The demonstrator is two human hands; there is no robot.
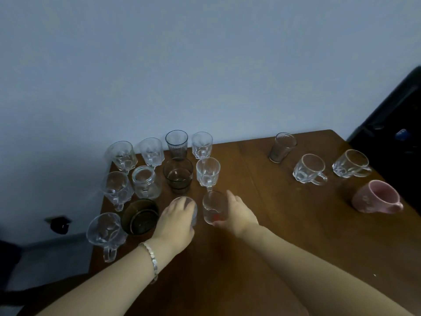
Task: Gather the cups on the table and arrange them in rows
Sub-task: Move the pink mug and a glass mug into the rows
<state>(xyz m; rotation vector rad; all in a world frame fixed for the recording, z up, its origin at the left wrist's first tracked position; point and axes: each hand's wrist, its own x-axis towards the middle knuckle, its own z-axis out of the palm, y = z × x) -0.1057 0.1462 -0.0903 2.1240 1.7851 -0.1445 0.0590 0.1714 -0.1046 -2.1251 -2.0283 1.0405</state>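
My left hand (176, 221), bracelet (151, 258) at the wrist, cups over a clear glass (190, 209), fingers curled on its rim. My right hand (237, 215) wraps a second clear tumbler (213, 207) just beside it, thumb and fingers closed around the wall. Beyond, gathered cups (159, 165) stand in rows at the table's (273, 236) left. Far right, 3 clear cups (309, 168) and 1 pink mug (376, 199) remain well apart.
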